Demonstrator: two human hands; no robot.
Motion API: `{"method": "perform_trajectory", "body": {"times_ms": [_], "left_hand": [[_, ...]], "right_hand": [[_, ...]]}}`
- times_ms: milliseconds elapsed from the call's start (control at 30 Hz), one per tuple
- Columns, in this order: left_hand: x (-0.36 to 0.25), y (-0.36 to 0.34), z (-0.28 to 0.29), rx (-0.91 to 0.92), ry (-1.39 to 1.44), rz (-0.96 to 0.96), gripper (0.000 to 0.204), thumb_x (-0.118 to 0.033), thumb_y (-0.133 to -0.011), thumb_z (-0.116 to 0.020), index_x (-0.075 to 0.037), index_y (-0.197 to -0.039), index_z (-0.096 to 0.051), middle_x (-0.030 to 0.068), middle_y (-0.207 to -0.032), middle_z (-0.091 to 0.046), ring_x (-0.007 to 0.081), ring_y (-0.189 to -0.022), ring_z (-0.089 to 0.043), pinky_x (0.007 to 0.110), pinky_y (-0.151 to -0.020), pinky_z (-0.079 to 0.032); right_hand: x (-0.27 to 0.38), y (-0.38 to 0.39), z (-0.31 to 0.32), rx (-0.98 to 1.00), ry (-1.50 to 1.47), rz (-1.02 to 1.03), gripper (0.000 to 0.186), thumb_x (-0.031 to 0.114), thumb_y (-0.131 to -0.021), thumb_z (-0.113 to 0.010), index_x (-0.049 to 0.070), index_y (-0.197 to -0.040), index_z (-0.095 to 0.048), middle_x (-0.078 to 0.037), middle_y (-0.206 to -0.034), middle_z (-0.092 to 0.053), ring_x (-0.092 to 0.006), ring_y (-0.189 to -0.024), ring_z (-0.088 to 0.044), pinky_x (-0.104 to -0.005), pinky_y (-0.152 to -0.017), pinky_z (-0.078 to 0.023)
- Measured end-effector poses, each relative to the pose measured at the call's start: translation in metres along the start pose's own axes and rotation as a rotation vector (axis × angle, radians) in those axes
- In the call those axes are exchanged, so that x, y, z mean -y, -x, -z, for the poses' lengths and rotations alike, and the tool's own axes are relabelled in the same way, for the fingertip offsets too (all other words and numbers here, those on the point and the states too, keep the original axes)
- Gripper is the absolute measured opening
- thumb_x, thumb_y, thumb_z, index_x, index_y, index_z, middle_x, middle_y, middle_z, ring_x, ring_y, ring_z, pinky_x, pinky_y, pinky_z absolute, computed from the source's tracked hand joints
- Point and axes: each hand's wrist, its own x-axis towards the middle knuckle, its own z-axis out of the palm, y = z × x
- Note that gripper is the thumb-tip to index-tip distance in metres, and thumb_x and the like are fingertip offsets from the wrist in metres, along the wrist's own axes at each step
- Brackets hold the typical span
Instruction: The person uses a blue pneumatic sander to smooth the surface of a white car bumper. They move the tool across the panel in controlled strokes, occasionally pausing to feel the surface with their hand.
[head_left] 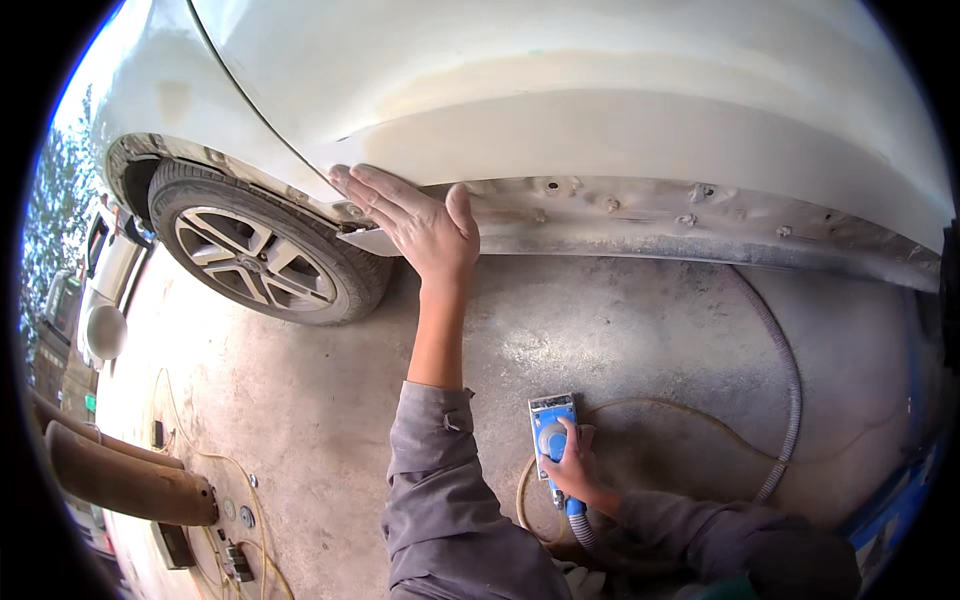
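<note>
My left hand lies flat against the lower edge of a pale car door, just behind the front wheel. Its fingers are stretched out and dusted white, with the thumb apart. Under it runs the bare, dusty sill. Lower and to the right, my right hand is wrapped round a blue power sander with a flat rectangular pad. The sander is held away from the car, over the concrete floor. A ribbed grey hose leads off its rear end.
The car's front wheel stands at the left. A ribbed hose and a thin yellowish hose curve over the floor at right. Brown posts, cords and small parts are at lower left, with another vehicle beyond.
</note>
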Motion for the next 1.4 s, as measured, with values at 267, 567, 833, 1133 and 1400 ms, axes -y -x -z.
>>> {"method": "perform_trajectory", "body": {"times_ms": [267, 567, 833, 1133, 1400], "left_hand": [[-0.094, -0.011, -0.009, 0.008, 0.080, 0.183, 0.105, -0.064, -0.097, -0.031, 0.022, -0.143, 0.009, 0.0483, -0.147, 0.009, 0.0558, -0.143, 0.009, 0.060, -0.117, 0.001], [-0.053, -0.066, -0.005, -0.189, 0.172, 0.325, 0.103, -0.068, -0.096, -0.017, 0.022, -0.144, -0.003, 0.0434, -0.151, 0.002, 0.0524, -0.145, 0.005, 0.055, -0.119, 0.000], [-0.040, -0.004, -0.017, -0.082, -0.002, -0.045, 0.104, -0.067, -0.096, -0.029, 0.018, -0.146, 0.001, 0.0427, -0.152, 0.002, 0.0536, -0.145, 0.003, 0.060, -0.117, -0.004], [-0.105, -0.025, -0.019, -0.119, 0.141, 0.143, 0.104, -0.070, -0.095, -0.026, 0.018, -0.147, -0.003, 0.0457, -0.150, 0.002, 0.0585, -0.142, 0.005, 0.063, -0.116, -0.002], [-0.119, 0.005, -0.029, 0.036, 0.017, -0.069, 0.107, -0.072, -0.093, -0.030, 0.017, -0.147, -0.002, 0.0449, -0.151, 0.001, 0.0604, -0.141, 0.003, 0.064, -0.114, -0.008]], "right_hand": [[0.012, 0.003, -0.001, 0.030, -0.033, -0.013, 0.079, 0.018, -0.074, -0.076, 0.014, -0.140, -0.033, -0.026, -0.119, -0.041, -0.0488, -0.096, -0.057, -0.0530, -0.078, -0.053], [0.010, 0.002, 0.003, 0.020, 0.010, -0.012, 0.080, 0.020, -0.075, -0.076, 0.012, -0.141, -0.032, -0.022, -0.120, -0.040, -0.0456, -0.099, -0.056, -0.0504, -0.081, -0.053], [0.010, 0.000, 0.004, 0.008, 0.056, 0.036, 0.079, 0.019, -0.075, -0.076, 0.011, -0.141, -0.033, -0.023, -0.118, -0.041, -0.0448, -0.098, -0.056, -0.0492, -0.080, -0.052], [0.009, 0.002, -0.001, 0.015, -0.014, 0.040, 0.078, 0.021, -0.076, -0.076, 0.012, -0.140, -0.033, -0.022, -0.118, -0.043, -0.0436, -0.097, -0.058, -0.0506, -0.076, -0.053], [0.003, 0.001, 0.002, 0.012, 0.073, 0.057, 0.079, 0.026, -0.076, -0.076, 0.013, -0.141, -0.033, -0.021, -0.119, -0.043, -0.0423, -0.098, -0.059, -0.0485, -0.076, -0.054]]}}
